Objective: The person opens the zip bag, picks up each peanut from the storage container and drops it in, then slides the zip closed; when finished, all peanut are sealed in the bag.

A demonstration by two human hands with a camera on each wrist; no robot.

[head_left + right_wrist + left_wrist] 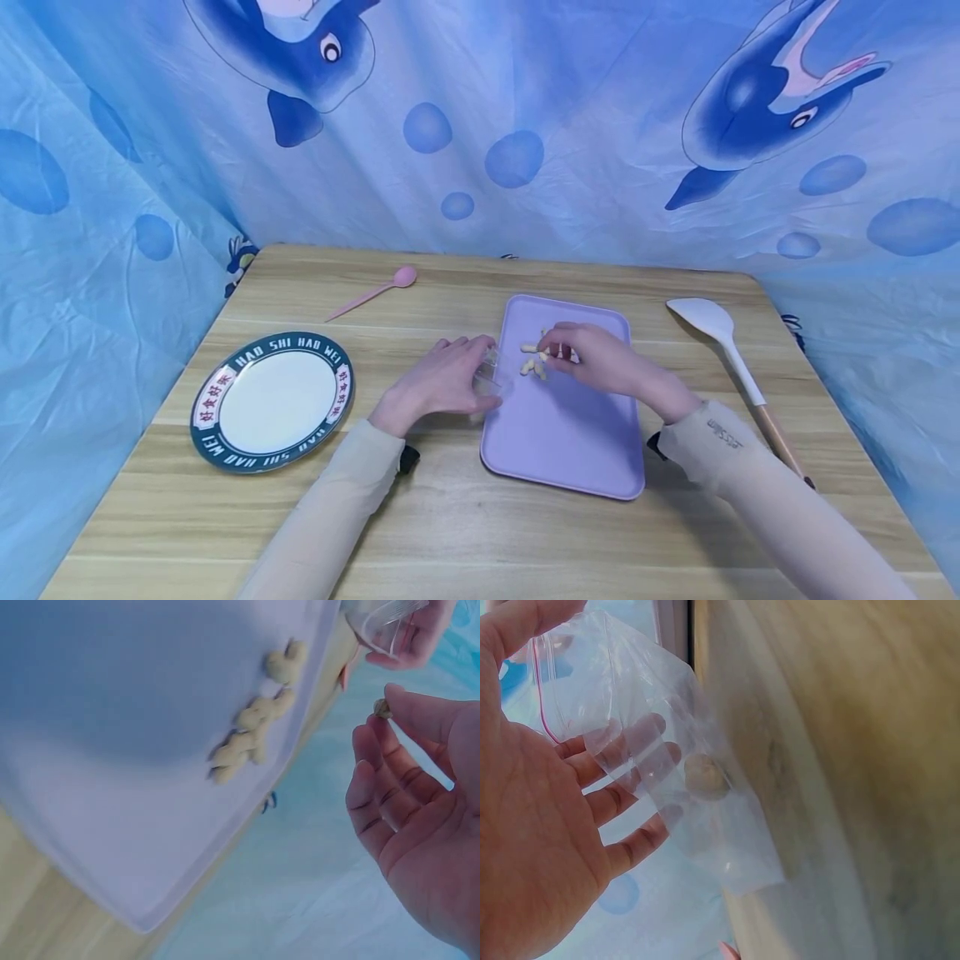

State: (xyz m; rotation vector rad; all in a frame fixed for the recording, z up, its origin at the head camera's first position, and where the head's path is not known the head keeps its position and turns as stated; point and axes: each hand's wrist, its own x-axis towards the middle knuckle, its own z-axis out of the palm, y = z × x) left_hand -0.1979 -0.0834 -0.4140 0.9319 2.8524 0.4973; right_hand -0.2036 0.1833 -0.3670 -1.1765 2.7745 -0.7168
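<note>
My left hand (446, 379) holds a clear zip bag (735, 832) at the tray's left edge, the thumb near its pink-lined mouth and the fingers spread along the plastic. One round tan piece (706, 777) shows through the bag. Over the upper part of a lilac tray (570, 442), my right hand (600, 358) pinches a small tan peanut-like piece (382, 709) between thumb and fingertip, its other fingers loosely bent. Several knobbly beige peanuts (251, 724) lie in a loose group on the tray, partly hidden by the right hand in the head view.
To the left is a white plate with a green rim (277, 400). A pink spoon (375, 292) lies at the back. Right of the tray, a white spatula with a wooden handle (720, 333) lies beneath the right forearm's outer side. A blue patterned curtain (465, 108) surrounds the wooden table.
</note>
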